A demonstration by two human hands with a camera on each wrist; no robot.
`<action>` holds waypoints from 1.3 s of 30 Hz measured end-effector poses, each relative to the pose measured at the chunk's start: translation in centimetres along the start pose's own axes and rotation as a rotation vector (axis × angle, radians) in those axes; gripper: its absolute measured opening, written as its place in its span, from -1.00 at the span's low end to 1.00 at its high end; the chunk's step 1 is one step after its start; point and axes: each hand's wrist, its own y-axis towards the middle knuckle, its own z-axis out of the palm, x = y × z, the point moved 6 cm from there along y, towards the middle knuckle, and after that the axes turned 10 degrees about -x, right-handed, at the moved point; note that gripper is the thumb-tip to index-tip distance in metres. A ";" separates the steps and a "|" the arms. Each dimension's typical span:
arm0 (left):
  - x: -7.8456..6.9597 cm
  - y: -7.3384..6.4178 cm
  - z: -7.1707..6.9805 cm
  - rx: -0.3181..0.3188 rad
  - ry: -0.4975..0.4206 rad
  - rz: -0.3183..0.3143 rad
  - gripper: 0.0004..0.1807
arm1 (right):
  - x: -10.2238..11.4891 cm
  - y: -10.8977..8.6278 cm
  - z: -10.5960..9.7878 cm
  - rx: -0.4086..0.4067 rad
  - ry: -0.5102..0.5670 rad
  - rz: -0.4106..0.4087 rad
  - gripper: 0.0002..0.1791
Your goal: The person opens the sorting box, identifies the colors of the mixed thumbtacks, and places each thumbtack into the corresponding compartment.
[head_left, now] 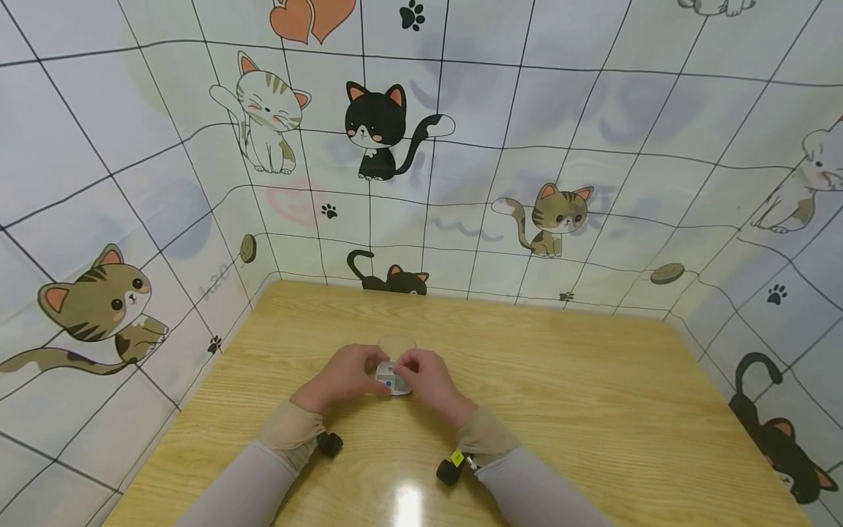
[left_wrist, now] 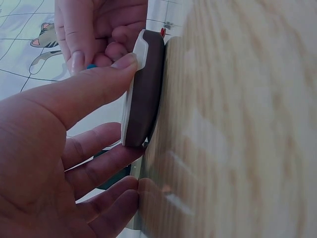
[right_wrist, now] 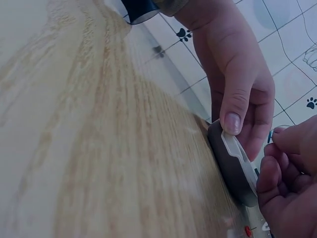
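A small dark-sided box (left_wrist: 150,91) with a white rim lies on the table; its pale inside (head_left: 387,379) shows dividers and small blue and red spots. My left hand (head_left: 345,375) holds it, the thumb on the rim and the other fingers around the far side. Over the box's right part, my right hand (head_left: 429,379) pinches a tiny teal piece (right_wrist: 270,136) between thumb and finger. Most of that piece is hidden, so its kind is unclear. Close to the box is a small red piece (right_wrist: 248,230) with what looks like a thin pin.
A clear round-edged item (head_left: 397,341), perhaps a lid, lies just behind the box. The wooden table (head_left: 560,410) reaches back to a cat-patterned cloth wall (head_left: 461,176). A dark green thing (left_wrist: 116,177) shows partly behind the left fingers.
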 end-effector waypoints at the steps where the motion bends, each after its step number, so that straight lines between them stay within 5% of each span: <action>1: -0.1 0.0 0.0 -0.001 0.000 0.000 -0.54 | 0.0 0.0 0.1 0.003 -0.014 -0.011 -0.90; 23: -0.2 0.1 0.0 -0.004 0.000 -0.002 -0.50 | -0.3 0.4 -0.3 -0.002 -0.083 -0.077 -0.90; 39: 0.5 0.2 0.2 -0.005 0.005 -0.028 -0.44 | -1.3 1.4 -2.5 0.136 -0.168 -0.035 -0.91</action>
